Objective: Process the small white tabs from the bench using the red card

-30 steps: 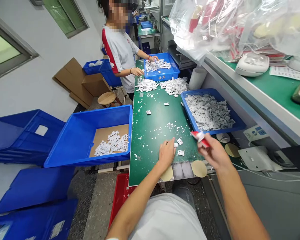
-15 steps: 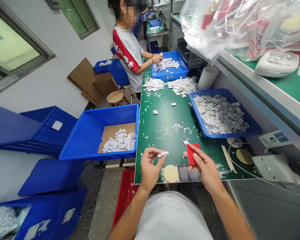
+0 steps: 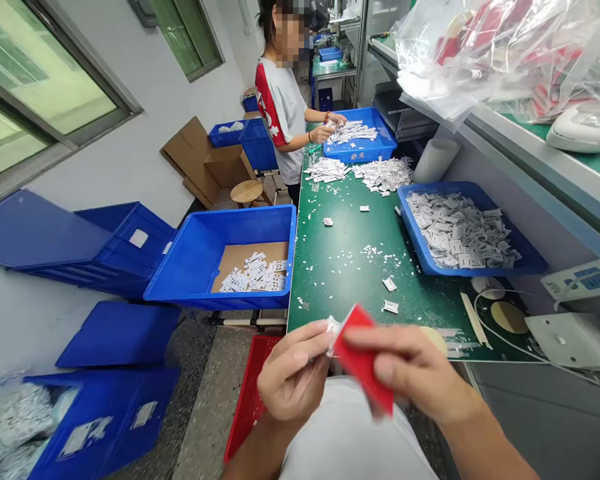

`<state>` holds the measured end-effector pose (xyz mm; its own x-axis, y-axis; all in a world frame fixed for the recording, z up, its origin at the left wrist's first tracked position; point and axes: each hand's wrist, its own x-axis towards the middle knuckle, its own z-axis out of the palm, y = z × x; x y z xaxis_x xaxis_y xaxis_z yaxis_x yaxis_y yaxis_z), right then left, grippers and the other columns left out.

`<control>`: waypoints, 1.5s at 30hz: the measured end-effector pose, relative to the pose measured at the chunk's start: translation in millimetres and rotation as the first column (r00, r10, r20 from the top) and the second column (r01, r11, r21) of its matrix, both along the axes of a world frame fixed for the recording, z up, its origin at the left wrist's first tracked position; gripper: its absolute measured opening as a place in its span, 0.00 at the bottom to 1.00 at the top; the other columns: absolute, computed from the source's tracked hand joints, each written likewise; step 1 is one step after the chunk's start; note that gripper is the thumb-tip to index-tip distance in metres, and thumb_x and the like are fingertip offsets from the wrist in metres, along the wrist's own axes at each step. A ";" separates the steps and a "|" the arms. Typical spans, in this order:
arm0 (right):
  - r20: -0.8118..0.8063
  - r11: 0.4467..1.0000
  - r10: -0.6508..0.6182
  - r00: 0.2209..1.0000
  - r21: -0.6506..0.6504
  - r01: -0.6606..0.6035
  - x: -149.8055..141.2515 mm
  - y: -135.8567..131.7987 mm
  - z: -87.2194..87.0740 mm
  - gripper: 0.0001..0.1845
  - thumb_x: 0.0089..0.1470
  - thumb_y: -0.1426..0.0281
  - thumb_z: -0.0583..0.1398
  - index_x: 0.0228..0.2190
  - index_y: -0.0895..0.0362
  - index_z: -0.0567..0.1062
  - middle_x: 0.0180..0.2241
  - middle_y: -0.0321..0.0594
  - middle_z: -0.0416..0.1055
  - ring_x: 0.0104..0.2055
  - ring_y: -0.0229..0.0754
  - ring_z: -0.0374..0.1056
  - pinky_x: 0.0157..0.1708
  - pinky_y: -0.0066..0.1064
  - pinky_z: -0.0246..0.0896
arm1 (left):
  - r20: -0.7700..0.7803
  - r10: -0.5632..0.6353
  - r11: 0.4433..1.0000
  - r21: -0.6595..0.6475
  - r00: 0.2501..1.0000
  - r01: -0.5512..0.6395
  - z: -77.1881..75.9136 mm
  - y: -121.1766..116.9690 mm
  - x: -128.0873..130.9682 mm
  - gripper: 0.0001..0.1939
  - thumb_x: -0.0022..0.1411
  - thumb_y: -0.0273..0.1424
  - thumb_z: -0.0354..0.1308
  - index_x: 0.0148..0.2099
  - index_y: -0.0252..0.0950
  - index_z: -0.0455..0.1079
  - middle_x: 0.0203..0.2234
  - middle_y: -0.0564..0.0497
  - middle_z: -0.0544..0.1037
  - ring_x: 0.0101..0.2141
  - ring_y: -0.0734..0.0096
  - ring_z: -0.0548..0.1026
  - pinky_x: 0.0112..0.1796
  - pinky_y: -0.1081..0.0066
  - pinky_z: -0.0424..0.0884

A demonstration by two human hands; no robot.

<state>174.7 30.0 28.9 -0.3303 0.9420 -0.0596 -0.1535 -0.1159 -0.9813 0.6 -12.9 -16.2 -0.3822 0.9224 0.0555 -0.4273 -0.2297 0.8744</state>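
The left hand [image 3: 293, 377] pinches a white label [image 3: 333, 327] against a red card [image 3: 363, 353], held in the right hand's [image 3: 415, 370] closed fingers above the surface [image 3: 340, 280]. Many labels [image 3: 455, 233] fill a blue tray [image 3: 480, 263]; scraps [image 3: 375, 250] lie scattered.

Daylight comes through a long grey-framed window [image 3: 40, 87] set in a white painted wall [image 3: 105, 173], with a second window [image 3: 185, 40] further along. A speckled grey terrazzo floor [image 3: 200, 413] runs beneath a round wooden stool [image 3: 247, 192], and brown cardboard sheets [image 3: 193, 157] lean against the wall.
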 end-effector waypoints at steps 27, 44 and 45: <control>-0.018 0.988 0.147 0.989 0.058 -0.146 -16.7 10.1 38.7 0.18 0.55 0.56 0.67 0.43 0.53 0.84 0.20 0.36 0.73 0.20 0.36 0.64 0.20 0.28 0.61 | 0.308 -0.491 0.856 -0.003 0.815 0.517 29.3 0.3 -5.8 0.15 0.45 0.38 0.77 0.32 0.37 0.79 0.20 0.53 0.80 0.20 0.76 0.75 0.21 0.79 0.73; -0.218 0.971 -0.238 0.947 -0.063 0.229 -24.4 -3.2 27.5 0.12 0.61 0.60 0.62 0.42 0.52 0.80 0.20 0.31 0.57 0.21 0.31 0.48 0.20 0.24 0.43 | 0.252 -0.471 0.882 0.153 0.846 0.445 36.1 -2.3 -22.0 0.11 0.53 0.36 0.73 0.34 0.39 0.75 0.22 0.54 0.76 0.24 0.79 0.70 0.24 0.81 0.66; -0.253 0.972 -0.234 0.939 -0.071 0.223 -24.2 -8.4 30.1 0.11 0.60 0.62 0.63 0.43 0.50 0.80 0.20 0.30 0.57 0.21 0.31 0.50 0.21 0.24 0.44 | 0.249 -0.465 0.885 0.149 0.849 0.441 34.9 -1.4 -21.7 0.12 0.52 0.37 0.73 0.35 0.39 0.74 0.22 0.54 0.76 0.23 0.79 0.70 0.24 0.80 0.66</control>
<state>150.5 21.5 59.1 -0.1152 0.9925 -0.0408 -0.4277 -0.0866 -0.8998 -21.1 -14.3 18.7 0.0663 0.9933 0.0950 -0.7177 -0.0187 0.6961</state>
